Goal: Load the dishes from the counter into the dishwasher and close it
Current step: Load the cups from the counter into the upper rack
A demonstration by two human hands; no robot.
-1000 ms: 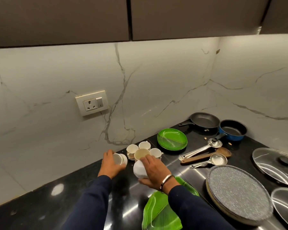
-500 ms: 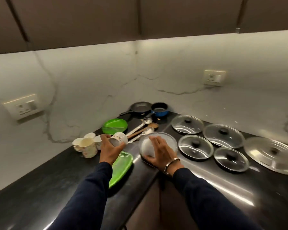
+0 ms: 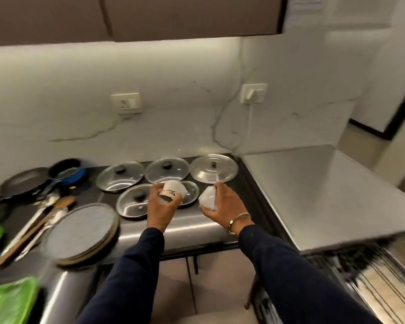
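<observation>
My left hand (image 3: 160, 208) grips a white cup with a dark mark on its side (image 3: 173, 190), tipped on its side above the black counter (image 3: 192, 228). My right hand (image 3: 223, 205) holds a plain white cup (image 3: 208, 199), also off the counter. Both hands hover over the row of pot lids. At the lower right, the dishwasher's pulled-out rack (image 3: 384, 288) shows its wire tines under a steel top (image 3: 325, 195). The view is blurred by motion.
Several glass and steel pot lids (image 3: 166, 169) lie at the back of the counter. A stack of grey plates (image 3: 82, 232), spoons and a wooden spatula (image 3: 33, 228), a frying pan (image 3: 21, 181), a blue saucepan (image 3: 67, 170) and green plates (image 3: 9, 300) sit to the left.
I have turned right, carrying both cups from the cup cluster past the lids; the dishwasher rack and steel top have come into view at the right.
</observation>
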